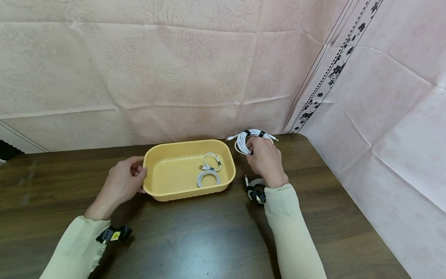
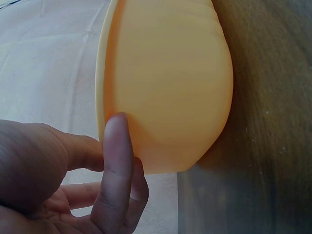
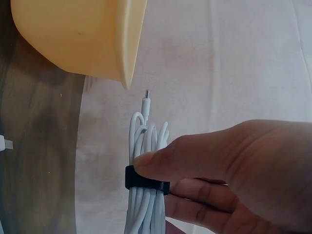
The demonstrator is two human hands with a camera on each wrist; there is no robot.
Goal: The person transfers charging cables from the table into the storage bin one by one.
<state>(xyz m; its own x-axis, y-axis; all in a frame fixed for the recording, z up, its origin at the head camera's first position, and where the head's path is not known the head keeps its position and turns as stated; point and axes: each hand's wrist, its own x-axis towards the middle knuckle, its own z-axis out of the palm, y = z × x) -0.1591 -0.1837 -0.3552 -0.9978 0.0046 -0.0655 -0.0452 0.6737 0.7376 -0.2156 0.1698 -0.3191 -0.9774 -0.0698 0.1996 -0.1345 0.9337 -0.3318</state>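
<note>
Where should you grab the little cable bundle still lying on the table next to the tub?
Probably grip the cable bundle across its coil, beside the dark strap, coming from above. It lies flat on the table, half under the right sleeve, and the strap keeps the loops together.

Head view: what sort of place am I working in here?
Probably a home or makeshift tabletop setup, not a workshop: a dark wooden table in a corner, pink rose-patterned cloth covering the walls, and a yellow tub holding coiled cables.
</note>
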